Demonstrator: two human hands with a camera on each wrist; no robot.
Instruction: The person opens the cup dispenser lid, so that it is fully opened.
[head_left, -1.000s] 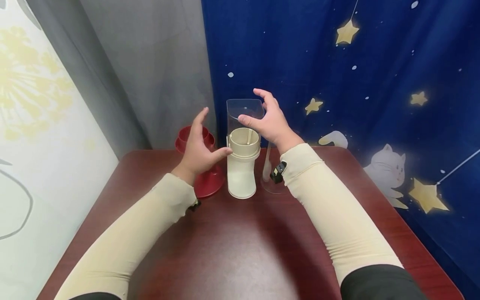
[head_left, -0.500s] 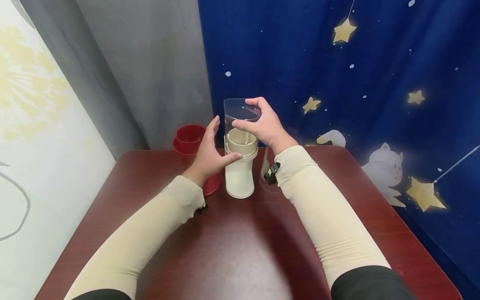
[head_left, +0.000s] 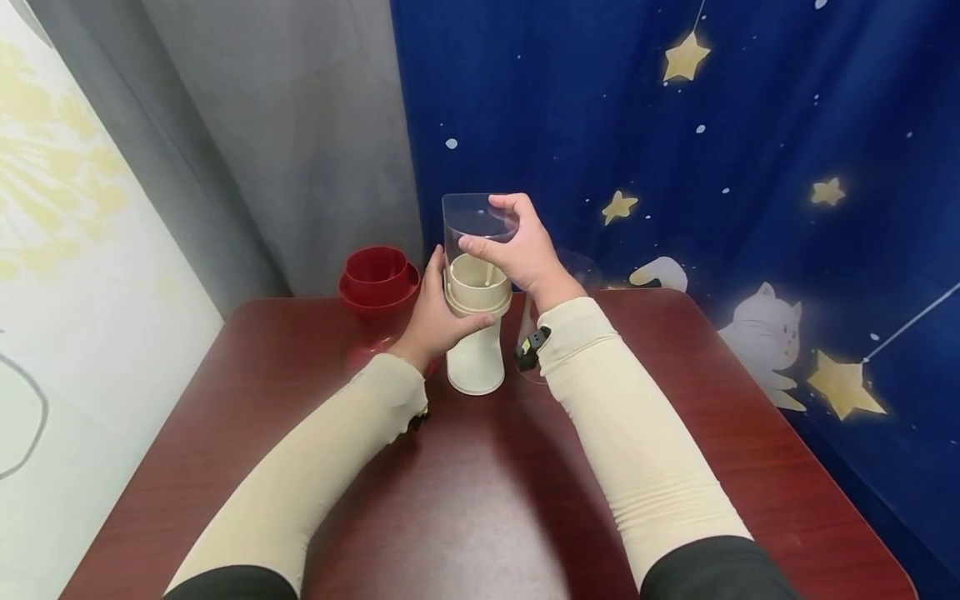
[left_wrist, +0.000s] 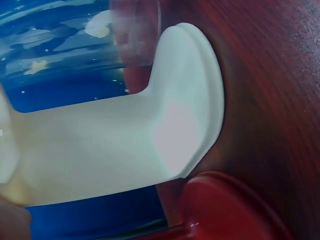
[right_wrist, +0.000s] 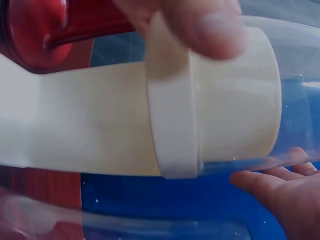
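Left hand (head_left: 437,323) curls round the upright cream stand (head_left: 476,362), which sits squarely between both hands, while the right hand (head_left: 531,257) clasps the clear tube (head_left: 467,215) rising above, around the cream collar (head_left: 472,292)

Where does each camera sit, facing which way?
Head: on the head, facing forward, down at the table; arms, left hand, right hand show.
Left wrist: on that wrist, facing the cream stand; some left hand shows.
Right wrist: on that wrist, facing the stand's collar; both hands partly show.
Wrist views share the cream stand and red stand.
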